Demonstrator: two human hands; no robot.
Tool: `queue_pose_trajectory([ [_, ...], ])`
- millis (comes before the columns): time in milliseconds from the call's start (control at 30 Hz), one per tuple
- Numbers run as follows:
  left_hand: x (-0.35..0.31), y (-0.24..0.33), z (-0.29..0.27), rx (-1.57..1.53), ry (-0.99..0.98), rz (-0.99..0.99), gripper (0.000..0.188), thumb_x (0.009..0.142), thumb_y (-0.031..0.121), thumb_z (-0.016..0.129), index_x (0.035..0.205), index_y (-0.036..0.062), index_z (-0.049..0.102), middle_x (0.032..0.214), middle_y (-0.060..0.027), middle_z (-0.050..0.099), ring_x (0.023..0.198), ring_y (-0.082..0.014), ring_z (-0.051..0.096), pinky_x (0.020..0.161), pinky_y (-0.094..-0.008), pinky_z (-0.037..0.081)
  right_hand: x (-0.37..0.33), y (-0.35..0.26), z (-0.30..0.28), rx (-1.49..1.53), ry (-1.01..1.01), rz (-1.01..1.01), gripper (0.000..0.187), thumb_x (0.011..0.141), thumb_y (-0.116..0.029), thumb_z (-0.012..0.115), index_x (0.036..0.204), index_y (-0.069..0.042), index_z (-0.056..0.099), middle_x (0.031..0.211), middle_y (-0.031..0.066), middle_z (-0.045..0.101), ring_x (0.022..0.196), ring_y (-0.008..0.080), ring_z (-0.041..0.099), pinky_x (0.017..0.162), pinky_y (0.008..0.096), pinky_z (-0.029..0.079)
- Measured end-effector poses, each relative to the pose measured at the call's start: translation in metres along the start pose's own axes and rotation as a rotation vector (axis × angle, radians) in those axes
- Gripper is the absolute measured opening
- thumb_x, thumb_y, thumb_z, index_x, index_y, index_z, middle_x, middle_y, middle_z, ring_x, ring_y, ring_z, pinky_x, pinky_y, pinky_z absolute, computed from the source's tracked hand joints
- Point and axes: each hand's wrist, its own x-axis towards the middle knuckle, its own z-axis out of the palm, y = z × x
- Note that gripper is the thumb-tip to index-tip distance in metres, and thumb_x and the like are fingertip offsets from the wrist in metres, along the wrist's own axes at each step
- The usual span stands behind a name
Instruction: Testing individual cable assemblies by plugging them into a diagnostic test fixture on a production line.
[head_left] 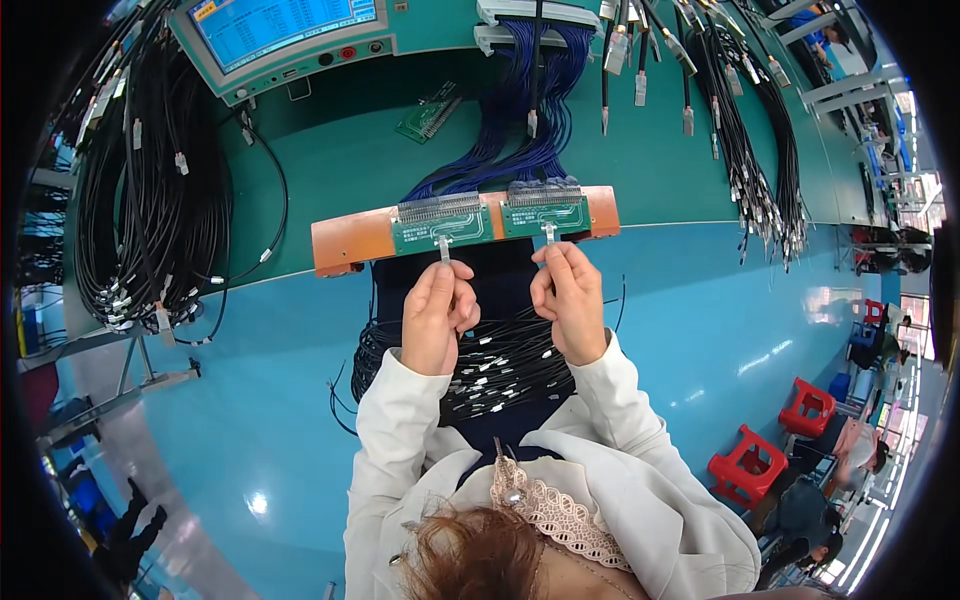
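Green bench (330, 160), cable bundles (150, 200) alongside

- Monitor (285, 25) glowing blue at the bench's far left.
- Black cable bundles (150, 200) hanging at left.
- Red stools (775, 440) standing on the blue floor (250, 420).

Bright even overhead light, glare spots on the glossy blue floor (258, 500), sharp centre, fisheye-bent edges, black corners
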Motion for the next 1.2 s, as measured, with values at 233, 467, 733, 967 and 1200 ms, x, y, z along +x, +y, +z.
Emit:
queue_pose_trajectory([
  [233,0.003,0.002,0.001,-0.153,-0.047,-0.047,0.023,0.100,0.022,0.036,0.094,0.0038,0.049,0.059,0.0011,0.041,0.047,-0.0052,0.025,0.047,-0.0216,0.026,-0.001,-0.001,-0.001,0.019,0.013,0.002,0.018,0.097,-0.016,0.042,0.092,-0.003,0.053,0.055,0.0027,0.048,0.040,0.0029,0.026,0.036,0.0187,0.020],
  [467,0.010,0.000,0.013,0.060,0.103,0.074,0.025,0.099,0.020,0.037,0.092,0.0002,0.050,0.060,-0.0016,0.046,0.048,-0.0061,0.035,0.044,-0.0207,0.028,0.006,0.001,0.001,0.083,0.054,-0.003,0.020,0.097,-0.016,0.045,0.092,0.001,0.053,0.059,0.0055,0.053,0.041,0.0020,0.029,0.038,0.0180,0.021],
  [733,0.011,-0.014,0.006,0.093,0.067,0.193,0.023,0.096,0.022,0.045,0.092,0.0012,0.055,0.061,-0.0032,0.049,0.052,-0.0099,0.045,0.049,-0.0216,0.037,0.001,0.000,0.009,-0.003,0.089,-0.131,0.016,0.093,-0.018,0.052,0.086,-0.004,0.057,0.058,0.0025,0.052,0.043,0.0032,0.036,0.037,0.0175,0.022],
  [967,-0.020,0.010,-0.057,0.677,0.203,0.303,0.030,0.091,0.024,0.056,0.108,-0.0006,0.054,0.089,-0.0080,0.066,0.081,-0.0115,0.060,0.071,-0.0251,0.049,-0.013,-0.020,-0.002,-0.362,-0.047,-0.117,0.028,0.095,-0.024,0.048,0.098,0.003,0.057,0.078,0.0100,0.064,0.066,0.0122,0.058,0.066,0.0254,0.046],
  [1200,-0.098,0.222,-0.137,1.172,1.058,1.205,0.011,0.088,0.010,0.056,0.091,0.0006,0.060,0.078,-0.0042,0.061,0.062,-0.0104,0.051,0.058,-0.0259,0.042,-0.056,-0.033,-0.023,-0.506,-0.075,-0.392,0.025,0.095,-0.018,0.047,0.085,0.003,0.057,0.068,0.0058,0.059,0.060,0.0081,0.053,0.055,0.0204,0.041],
])
